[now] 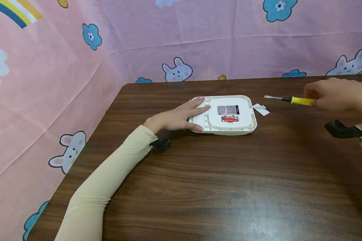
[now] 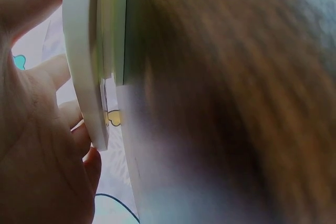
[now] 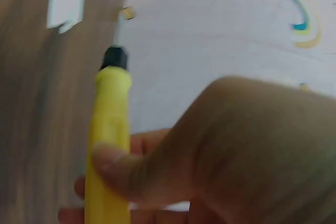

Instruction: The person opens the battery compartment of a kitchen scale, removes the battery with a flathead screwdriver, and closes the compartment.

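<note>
A white, rounded device (image 1: 242, 112) lies underside up on the table, with a printed label and a red battery (image 1: 230, 119) in an uncovered slot. Over its left end my left hand (image 1: 176, 118) rests with spread, mostly straight fingers, the thumb at the near edge. The left wrist view shows the device's edge (image 2: 81, 40) close beside that hand (image 2: 42, 129). My right hand (image 1: 335, 93) grips a flat-bladed screwdriver (image 1: 301, 100) by its yellow handle, raised off to the right, its tip pointing left. Between the tip and the device lies a small white cover (image 1: 260, 109).
The brown wooden table (image 1: 229, 187) ends at the back and left against a pink patterned cloth (image 1: 208, 40). A black wrist strap piece (image 1: 341, 129) hangs below the right wrist, and another (image 1: 160, 145) sits below the left.
</note>
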`<action>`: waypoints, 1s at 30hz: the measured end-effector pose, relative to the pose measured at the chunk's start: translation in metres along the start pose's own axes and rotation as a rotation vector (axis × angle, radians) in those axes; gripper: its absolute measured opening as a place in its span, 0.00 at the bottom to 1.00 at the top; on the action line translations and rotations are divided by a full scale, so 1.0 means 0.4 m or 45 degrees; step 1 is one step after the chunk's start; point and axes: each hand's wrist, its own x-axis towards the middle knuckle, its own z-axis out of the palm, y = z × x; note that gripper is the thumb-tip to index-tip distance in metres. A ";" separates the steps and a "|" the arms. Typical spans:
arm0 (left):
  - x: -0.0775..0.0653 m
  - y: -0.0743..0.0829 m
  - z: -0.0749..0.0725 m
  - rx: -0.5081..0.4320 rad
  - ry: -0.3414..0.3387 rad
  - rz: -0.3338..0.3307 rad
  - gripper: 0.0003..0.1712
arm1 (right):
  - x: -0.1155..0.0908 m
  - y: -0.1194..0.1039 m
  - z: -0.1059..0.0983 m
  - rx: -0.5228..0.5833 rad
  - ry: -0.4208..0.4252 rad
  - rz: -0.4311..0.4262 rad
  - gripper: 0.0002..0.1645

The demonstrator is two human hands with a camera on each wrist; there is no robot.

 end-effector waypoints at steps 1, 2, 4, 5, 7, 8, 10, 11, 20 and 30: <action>0.000 0.001 -0.001 0.002 0.000 0.000 0.52 | -0.007 -0.011 -0.010 0.006 0.030 -0.024 0.10; 0.000 0.002 -0.001 0.001 0.002 -0.002 0.53 | -0.012 -0.024 -0.018 0.015 0.063 -0.049 0.11; 0.002 0.002 -0.002 0.003 -0.001 -0.003 0.53 | -0.021 -0.054 -0.031 0.030 0.117 -0.099 0.13; 0.002 0.002 -0.002 0.000 -0.002 -0.003 0.53 | -0.024 -0.070 -0.036 0.030 0.135 -0.123 0.13; 0.003 0.001 -0.001 0.005 -0.005 -0.005 0.53 | -0.025 -0.103 -0.040 0.037 0.153 -0.155 0.14; 0.002 0.001 -0.001 0.004 -0.003 -0.004 0.53 | -0.024 -0.119 -0.041 0.037 0.162 -0.173 0.13; 0.002 0.000 -0.001 0.008 -0.003 -0.003 0.53 | -0.022 -0.144 -0.043 0.031 0.156 -0.195 0.14; 0.001 0.001 -0.001 0.006 -0.002 -0.001 0.52 | -0.021 -0.154 -0.043 0.033 0.151 -0.205 0.13; 0.002 0.004 -0.004 0.010 0.003 -0.001 0.53 | -0.007 -0.175 -0.036 0.052 0.182 -0.281 0.16; 0.003 0.003 0.000 0.018 -0.001 -0.006 0.53 | -0.008 -0.197 -0.038 0.021 0.369 -0.393 0.20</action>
